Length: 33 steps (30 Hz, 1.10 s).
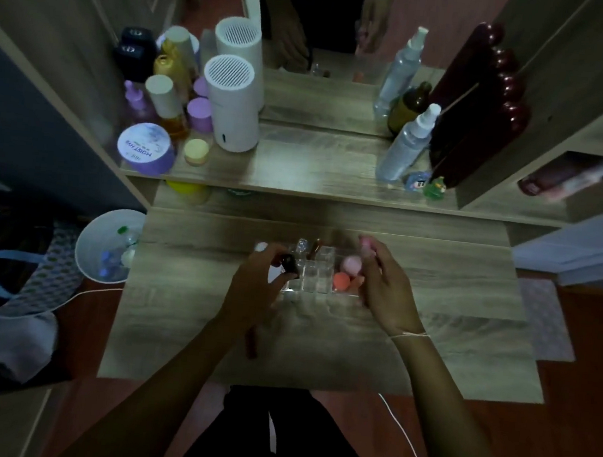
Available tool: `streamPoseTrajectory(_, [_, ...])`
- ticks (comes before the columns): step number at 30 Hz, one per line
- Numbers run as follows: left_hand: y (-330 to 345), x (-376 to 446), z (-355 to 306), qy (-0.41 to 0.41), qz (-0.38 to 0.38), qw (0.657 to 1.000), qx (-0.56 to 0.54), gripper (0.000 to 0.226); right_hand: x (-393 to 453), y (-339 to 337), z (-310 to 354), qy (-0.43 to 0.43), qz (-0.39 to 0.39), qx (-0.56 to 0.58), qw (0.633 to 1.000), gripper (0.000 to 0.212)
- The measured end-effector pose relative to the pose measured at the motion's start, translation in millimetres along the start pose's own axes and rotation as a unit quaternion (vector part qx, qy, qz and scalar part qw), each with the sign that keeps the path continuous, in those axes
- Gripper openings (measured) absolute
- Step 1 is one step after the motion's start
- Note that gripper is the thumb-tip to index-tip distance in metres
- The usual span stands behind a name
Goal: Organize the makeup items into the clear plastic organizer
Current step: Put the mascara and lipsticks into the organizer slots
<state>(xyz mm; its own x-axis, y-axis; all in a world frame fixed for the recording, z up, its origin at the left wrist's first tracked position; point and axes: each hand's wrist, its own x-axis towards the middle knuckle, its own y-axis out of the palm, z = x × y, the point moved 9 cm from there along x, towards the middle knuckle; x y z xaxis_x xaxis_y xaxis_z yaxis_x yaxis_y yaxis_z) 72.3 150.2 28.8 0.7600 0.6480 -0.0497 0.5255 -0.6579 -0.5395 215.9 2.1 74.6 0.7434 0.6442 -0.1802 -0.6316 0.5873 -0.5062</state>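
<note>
The clear plastic organizer (315,283) sits mid-table between my hands. Its right compartment holds a pale pink sponge (351,264) and an orange sponge (341,281). A brown tube (314,248) and a small clear bottle (302,245) stand in its back slots. My left hand (255,286) grips a dark capped makeup item (291,264) just over the organizer's left side. My right hand (385,284) pinches a small pink item (366,242) above the organizer's right edge. A dark red tube (252,343) lies on the table under my left forearm.
A raised shelf behind carries a white cylinder device (232,105), purple jars (147,149), bottles, spray bottles (407,146) and a mirror. A white bin (110,245) stands left of the table, a bag (12,274) beside it. A white cord (408,437) hangs at the front edge.
</note>
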Motion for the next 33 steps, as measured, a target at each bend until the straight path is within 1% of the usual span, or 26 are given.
streamPoseTrajectory(2, [5, 2, 3, -0.004, 0.0, 1.0, 0.028, 0.017, 12, 1, 6, -0.024, 0.021, -0.076, 0.997, 0.031])
streamPoseTrajectory(4, [10, 3, 8, -0.017, -0.002, 0.998, 0.058, 0.014, 22, 3, 9, -0.055, 0.037, -0.128, 0.99, 0.027])
streamPoseTrajectory(7, [15, 3, 14, -0.028, -0.005, 0.997, 0.07, 0.015, 34, 1, 6, -0.053, 0.029, -0.151, 0.987, 0.019])
streamPoseTrajectory(9, [17, 2, 15, -0.025, -0.009, 0.997, 0.077, 0.013, 44, 1, 2, -0.057, 0.015, -0.173, 0.983, 0.02])
streamPoseTrajectory(11, [18, 2, 13, -0.022, -0.018, 0.996, 0.079, 0.013, 52, 6, 0, -0.07, 0.022, -0.204, 0.976, 0.021])
streamPoseTrajectory(14, [19, 4, 10, -0.017, -0.031, 0.996, 0.077, 0.023, 60, 18, -4, -0.086, 0.045, -0.22, 0.971, 0.015])
streamPoseTrajectory(15, [20, 5, 9, -0.015, -0.033, 0.996, 0.08, 0.024, 63, 22, -4, -0.094, 0.05, -0.226, 0.968, 0.013])
streamPoseTrajectory(19, [22, 8, 8, -0.004, -0.034, 0.994, 0.105, 0.021, 70, 40, -4, -0.125, 0.087, -0.246, 0.957, 0.011])
streamPoseTrajectory(24, [18, 6, 8, -0.012, -0.057, 0.992, 0.112, 0.019, 75, 54, -9, -0.139, 0.122, -0.269, 0.945, 0.013])
streamPoseTrajectory(28, [16, 6, 0, 0.004, -0.065, 0.992, 0.104, 0.017, 79, 61, -11, -0.135, 0.131, -0.283, 0.941, 0.012])
streamPoseTrajectory(33, [17, 7, 2, -0.005, -0.072, 0.991, 0.114, 0.016, 80, 65, -20, -0.12, 0.142, -0.302, 0.935, 0.016])
